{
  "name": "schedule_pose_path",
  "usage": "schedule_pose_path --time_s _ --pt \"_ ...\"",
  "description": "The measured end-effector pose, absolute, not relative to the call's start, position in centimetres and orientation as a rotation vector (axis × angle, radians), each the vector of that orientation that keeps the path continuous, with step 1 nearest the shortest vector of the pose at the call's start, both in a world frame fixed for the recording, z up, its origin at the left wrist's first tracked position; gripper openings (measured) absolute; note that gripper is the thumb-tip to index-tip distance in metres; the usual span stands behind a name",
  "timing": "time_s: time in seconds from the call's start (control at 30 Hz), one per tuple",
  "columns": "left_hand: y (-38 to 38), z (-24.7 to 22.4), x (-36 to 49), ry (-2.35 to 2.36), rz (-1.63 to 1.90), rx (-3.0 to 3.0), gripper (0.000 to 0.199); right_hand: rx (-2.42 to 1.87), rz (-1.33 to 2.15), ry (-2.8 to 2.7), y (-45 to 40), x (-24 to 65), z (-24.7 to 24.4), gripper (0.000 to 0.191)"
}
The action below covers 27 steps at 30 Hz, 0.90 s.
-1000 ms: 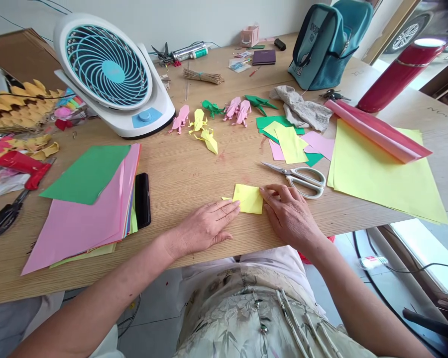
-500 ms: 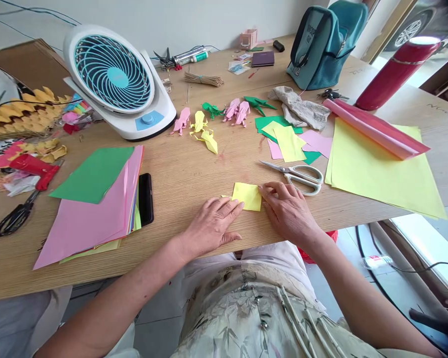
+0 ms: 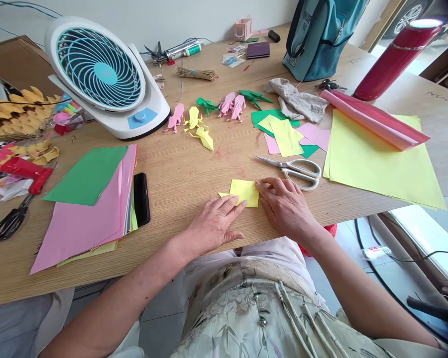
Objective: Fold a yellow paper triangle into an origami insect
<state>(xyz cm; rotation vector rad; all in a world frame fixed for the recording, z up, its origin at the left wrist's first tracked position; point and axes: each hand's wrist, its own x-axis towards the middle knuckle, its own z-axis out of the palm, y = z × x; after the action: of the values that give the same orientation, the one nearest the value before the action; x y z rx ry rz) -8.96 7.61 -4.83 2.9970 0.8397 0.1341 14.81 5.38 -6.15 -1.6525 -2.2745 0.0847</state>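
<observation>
A small folded piece of yellow paper [image 3: 245, 191] lies flat on the wooden table near its front edge, a pointed flap poking out at its left. My left hand [image 3: 214, 223] rests flat over the paper's lower left part, fingers stretched out and thumb apart. At the right edge of the paper, the fingers of my right hand [image 3: 285, 206] are bent and pinch its border. White-handled scissors [image 3: 300, 171] lie just beyond my right hand, blades pointing left. Behind them are loose green, pink and yellow paper pieces [image 3: 285, 139].
Several folded paper frogs [image 3: 201, 136] stand mid-table. A fan [image 3: 108, 79] and a stack of coloured sheets [image 3: 82, 219] with a phone [image 3: 142, 199] are on the left. Large yellow sheets [image 3: 384, 164], a red flask [image 3: 395, 62], a grey cloth [image 3: 300, 102] and a blue bag [image 3: 317, 44] occupy the right.
My left hand has slid slightly right over the yellow paper. The right hand keeps its place at the paper's edge. The whole view has shifted a little.
</observation>
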Motion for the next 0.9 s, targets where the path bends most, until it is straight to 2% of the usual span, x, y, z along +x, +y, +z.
schedule_pose_path --time_s 0.17,0.57,0.9 --pt "7.7 -4.8 -8.9 0.879 0.073 3.0 0.078 -1.663 0.072 -2.276 5.3 14.8 -6.0 0.042" --pt "7.4 -4.4 -7.7 0.916 0.035 3.043 0.096 -1.699 0.085 -2.291 5.3 14.6 -5.7 0.041" --pt "6.3 -4.9 -8.8 0.947 0.075 2.917 0.102 -1.659 0.094 -2.274 5.3 14.8 -5.9 0.042"
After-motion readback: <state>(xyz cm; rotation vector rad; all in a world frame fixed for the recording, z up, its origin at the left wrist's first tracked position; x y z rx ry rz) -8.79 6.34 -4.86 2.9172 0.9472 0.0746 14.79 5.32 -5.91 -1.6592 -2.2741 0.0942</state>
